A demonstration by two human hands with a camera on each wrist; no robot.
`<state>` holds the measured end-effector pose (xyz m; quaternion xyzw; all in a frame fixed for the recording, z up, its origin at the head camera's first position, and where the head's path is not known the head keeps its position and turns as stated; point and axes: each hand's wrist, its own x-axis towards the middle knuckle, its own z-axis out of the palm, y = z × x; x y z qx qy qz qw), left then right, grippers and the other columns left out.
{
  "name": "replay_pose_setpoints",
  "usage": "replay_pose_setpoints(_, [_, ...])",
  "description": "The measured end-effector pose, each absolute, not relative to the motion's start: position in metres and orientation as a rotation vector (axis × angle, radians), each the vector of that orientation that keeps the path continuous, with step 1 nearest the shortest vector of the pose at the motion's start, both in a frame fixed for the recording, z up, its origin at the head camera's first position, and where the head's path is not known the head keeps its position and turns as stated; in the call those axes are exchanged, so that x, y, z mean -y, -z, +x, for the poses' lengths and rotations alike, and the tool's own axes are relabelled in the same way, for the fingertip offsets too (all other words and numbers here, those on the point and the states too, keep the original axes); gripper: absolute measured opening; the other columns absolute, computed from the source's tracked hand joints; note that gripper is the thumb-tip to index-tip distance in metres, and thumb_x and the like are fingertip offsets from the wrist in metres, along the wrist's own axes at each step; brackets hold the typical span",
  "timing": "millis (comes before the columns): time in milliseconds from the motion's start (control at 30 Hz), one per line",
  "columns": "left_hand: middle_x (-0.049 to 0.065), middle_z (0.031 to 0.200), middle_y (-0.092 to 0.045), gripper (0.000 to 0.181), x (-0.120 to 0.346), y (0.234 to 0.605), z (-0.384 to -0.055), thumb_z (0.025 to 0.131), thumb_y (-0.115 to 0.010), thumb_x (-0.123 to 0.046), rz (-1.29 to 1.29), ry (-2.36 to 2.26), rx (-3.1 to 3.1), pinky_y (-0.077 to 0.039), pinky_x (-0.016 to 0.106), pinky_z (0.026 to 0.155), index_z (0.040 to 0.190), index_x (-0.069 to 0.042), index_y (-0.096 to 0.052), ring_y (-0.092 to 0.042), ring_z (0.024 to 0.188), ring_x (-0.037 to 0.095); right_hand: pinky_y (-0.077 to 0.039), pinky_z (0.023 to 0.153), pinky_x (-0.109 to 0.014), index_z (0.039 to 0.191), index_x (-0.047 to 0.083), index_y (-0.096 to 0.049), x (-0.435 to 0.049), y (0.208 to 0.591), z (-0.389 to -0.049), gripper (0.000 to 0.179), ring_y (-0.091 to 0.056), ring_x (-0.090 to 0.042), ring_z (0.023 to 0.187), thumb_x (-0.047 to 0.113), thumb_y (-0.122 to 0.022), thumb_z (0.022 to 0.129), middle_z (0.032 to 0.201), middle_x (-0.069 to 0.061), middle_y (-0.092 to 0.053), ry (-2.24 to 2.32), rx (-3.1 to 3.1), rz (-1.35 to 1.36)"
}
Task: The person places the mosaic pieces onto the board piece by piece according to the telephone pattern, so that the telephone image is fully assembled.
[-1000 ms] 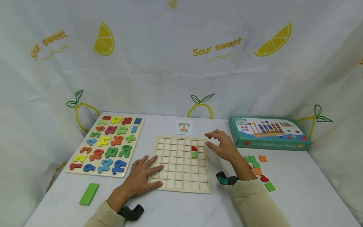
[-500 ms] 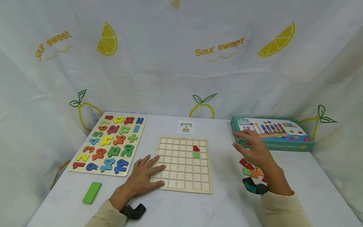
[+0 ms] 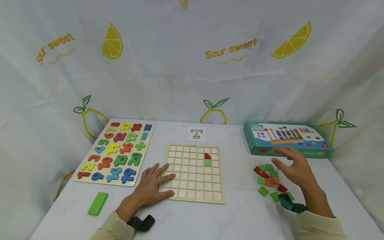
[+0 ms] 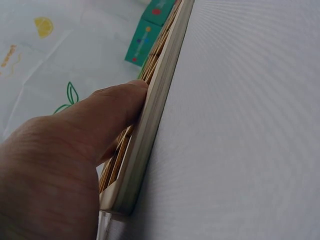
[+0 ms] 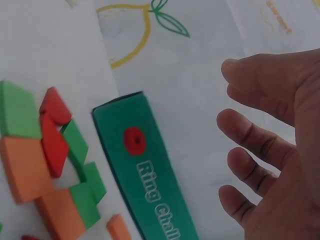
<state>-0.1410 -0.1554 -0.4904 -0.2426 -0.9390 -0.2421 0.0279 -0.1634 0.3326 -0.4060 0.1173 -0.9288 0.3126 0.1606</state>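
A wooden grid board [image 3: 192, 196] lies flat in the middle of the table. My left hand [image 3: 151, 186] rests on its left edge with fingers spread; in the left wrist view the thumb [image 4: 107, 112] lies on the rim. A red quarter-round tile [image 3: 207, 156] sits in a cell above a green square tile [image 3: 208, 162]. My right hand [image 3: 295, 168] hovers beside a pile of loose tiles, fingers parted and nothing held. The pile has green square tiles [image 3: 263, 191], red quarter-round tiles [image 3: 282, 188] and orange square tiles [image 3: 269, 181].
A pattern card [image 3: 196, 134] lies behind the board. At the left are a number puzzle board [image 3: 136, 166] and a green block [image 3: 97, 203]. A green game box [image 3: 288, 151] stands at the back right, behind the tile pile. A printed curtain hangs along the back.
My right hand has moved right, from beside the board to the tile pile, uncovering more tiles. The left hand keeps its place on the board.
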Motion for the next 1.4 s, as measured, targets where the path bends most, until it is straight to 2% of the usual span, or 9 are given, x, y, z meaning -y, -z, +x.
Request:
replay_pose_setpoints(267, [0.004,0.152,-0.036,0.064,0.155,0.491,-0.140,0.079,-0.065,-0.063,-0.723,0.727,2.919,-0.013,0.062,0.105,0.132,-0.027,-0.063,-0.020,0.141,0.038,-0.039,0.075,-0.047,0.122,0.000,-0.063,-0.354,0.439,-0.164,0.037,-0.047,-0.033,0.099,0.016,-0.069,0.089,0.105,-0.018,-0.059,-0.884,2.732,0.208])
replay_pose_setpoints(533, [0.004,0.152,-0.036,0.063,0.156,0.492,-0.140,0.080,-0.064,-0.064,-0.715,0.740,2.931,-0.013,0.062,0.105,0.131,-0.028,-0.063,-0.019,0.141,0.038,-0.043,0.074,-0.046,0.126,-0.001,-0.060,-0.359,0.459,-0.158,0.044,-0.050,-0.035,0.098,0.027,-0.066,0.093,0.109,-0.021,-0.060,-0.961,2.861,0.061])
replay_pose_setpoints(733, [0.003,0.153,-0.035,0.064,0.157,0.494,-0.140,0.080,-0.061,-0.067,-0.722,0.717,2.942,-0.013,0.062,0.105,0.132,-0.029,-0.062,-0.019,0.141,0.038,-0.043,0.081,-0.053,0.127,-0.001,-0.059,-0.357,0.467,-0.156,0.050,-0.050,-0.036,0.098,0.031,-0.069,0.090,0.109,-0.021,-0.059,-0.966,2.906,0.024])
replay_pose_setpoints(900, [0.002,0.152,-0.035,0.064,0.158,0.495,-0.140,0.080,-0.064,-0.065,-0.724,0.711,2.910,-0.013,0.061,0.104,0.132,-0.028,-0.062,-0.021,0.140,0.038,-0.043,0.080,-0.057,0.123,0.000,-0.062,-0.353,0.469,-0.160,0.050,-0.048,-0.037,0.098,0.033,-0.072,0.087,0.107,-0.020,-0.058,-0.877,2.935,0.056])
replay_pose_setpoints(1067, [0.003,0.152,-0.035,0.064,0.157,0.494,-0.142,0.080,-0.064,-0.064,-0.736,0.714,2.898,-0.014,0.061,0.104,0.132,-0.028,-0.062,-0.021,0.140,0.038,-0.045,0.078,-0.056,0.122,-0.001,-0.062,-0.353,0.469,-0.162,0.047,-0.048,-0.036,0.095,0.027,-0.073,0.086,0.105,-0.019,-0.058,-0.829,2.934,0.035])
replay_pose_setpoints(1267, [0.004,0.152,-0.035,0.063,0.156,0.490,-0.141,0.080,-0.063,-0.064,-0.728,0.725,2.923,-0.013,0.062,0.104,0.132,-0.027,-0.063,-0.019,0.141,0.038,-0.044,0.082,-0.060,0.124,-0.003,-0.060,-0.354,0.471,-0.159,0.045,-0.052,-0.040,0.099,0.013,-0.072,0.083,0.108,-0.022,-0.059,-0.837,2.898,0.029])
replay_pose_setpoints(1400, [0.003,0.152,-0.035,0.063,0.155,0.490,-0.141,0.080,-0.063,-0.064,-0.725,0.725,2.925,-0.013,0.061,0.104,0.132,-0.028,-0.063,-0.019,0.141,0.038,-0.043,0.081,-0.063,0.124,-0.003,-0.059,-0.355,0.471,-0.159,0.048,-0.050,-0.043,0.100,0.016,-0.073,0.082,0.109,-0.025,-0.058,-0.798,2.914,0.015])
